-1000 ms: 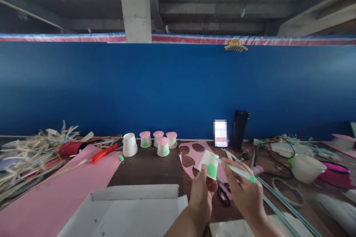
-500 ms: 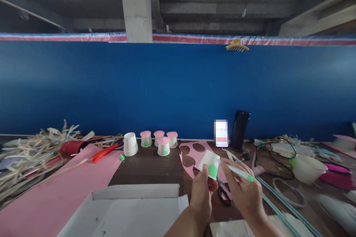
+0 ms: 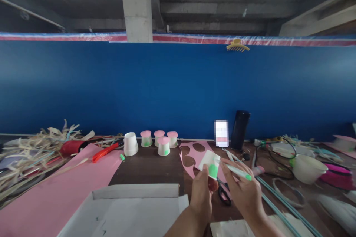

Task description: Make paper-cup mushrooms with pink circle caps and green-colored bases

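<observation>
Two bare hands show in the head view, apart from each other over the bench, right of the middle of its near edge. The left hand is closed around a white paper cup, which is raised off the surface and tilted, a bright green patch on its side. The right hand grips a white marker with a green end, its other end pointing at the cup's side; whether it touches cannot be told.

Beyond and partly behind the hands lies a pink sheet with round holes, reaching toward the far edge, and black-handled scissors lie between the hands. Along the far edge, left of that sheet, stand four cups with pink discs on top, then a plain white stack of cups, mouth down, with a small green cap just beside it.

A white open box occupies the near edge, left of the hands. A large pink sheet spreads to its left, a red-handled tool on it; pale strips heap toward the far left corner. At the far edge to the right, a lit phone stands near a black cylinder.
</observation>
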Motion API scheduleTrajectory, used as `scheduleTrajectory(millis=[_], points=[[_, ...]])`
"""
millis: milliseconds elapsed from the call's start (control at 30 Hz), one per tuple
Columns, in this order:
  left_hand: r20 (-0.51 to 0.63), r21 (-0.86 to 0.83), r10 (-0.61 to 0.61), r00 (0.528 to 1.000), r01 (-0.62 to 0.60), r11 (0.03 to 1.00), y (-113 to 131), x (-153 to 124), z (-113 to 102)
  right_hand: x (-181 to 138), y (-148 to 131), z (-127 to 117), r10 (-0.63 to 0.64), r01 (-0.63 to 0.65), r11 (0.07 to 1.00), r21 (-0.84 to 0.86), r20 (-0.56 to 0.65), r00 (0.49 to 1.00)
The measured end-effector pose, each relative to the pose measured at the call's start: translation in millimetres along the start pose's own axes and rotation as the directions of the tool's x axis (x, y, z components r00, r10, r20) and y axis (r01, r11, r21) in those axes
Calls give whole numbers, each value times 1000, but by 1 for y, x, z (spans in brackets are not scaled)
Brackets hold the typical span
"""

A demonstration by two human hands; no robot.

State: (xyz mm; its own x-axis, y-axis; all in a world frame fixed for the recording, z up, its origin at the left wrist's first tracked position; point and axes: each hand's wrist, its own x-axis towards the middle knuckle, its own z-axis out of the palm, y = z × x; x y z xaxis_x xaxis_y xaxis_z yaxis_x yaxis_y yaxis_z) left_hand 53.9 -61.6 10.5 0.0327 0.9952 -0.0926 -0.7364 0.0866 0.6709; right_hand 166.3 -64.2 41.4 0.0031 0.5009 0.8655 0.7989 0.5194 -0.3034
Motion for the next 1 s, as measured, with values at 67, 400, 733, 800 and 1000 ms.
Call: scheduleTrajectory(millis=[67,400,733,800,1000], points=[[-2,-5,-3,1000,3,1000,0,0,0,0,0,0,-8,8,1000,-4,2,1000],[-14,-56,-21,1000,20,998,-3,1,0,1,-1,-1,-13,13,1000,-25,4,1000],[-19,-133,-65,998,61,989,-3,3,-1,2,-1,-2,16,-15,999,-32,33,999],[-22,-135,-72,997,68,988,-2,2,0,1,-1,-2,21,-20,999,-30,27,999],[-37,-170,-96,995,88,982,0,0,3,1,-1,-1,28,-28,999,-25,22,999]])
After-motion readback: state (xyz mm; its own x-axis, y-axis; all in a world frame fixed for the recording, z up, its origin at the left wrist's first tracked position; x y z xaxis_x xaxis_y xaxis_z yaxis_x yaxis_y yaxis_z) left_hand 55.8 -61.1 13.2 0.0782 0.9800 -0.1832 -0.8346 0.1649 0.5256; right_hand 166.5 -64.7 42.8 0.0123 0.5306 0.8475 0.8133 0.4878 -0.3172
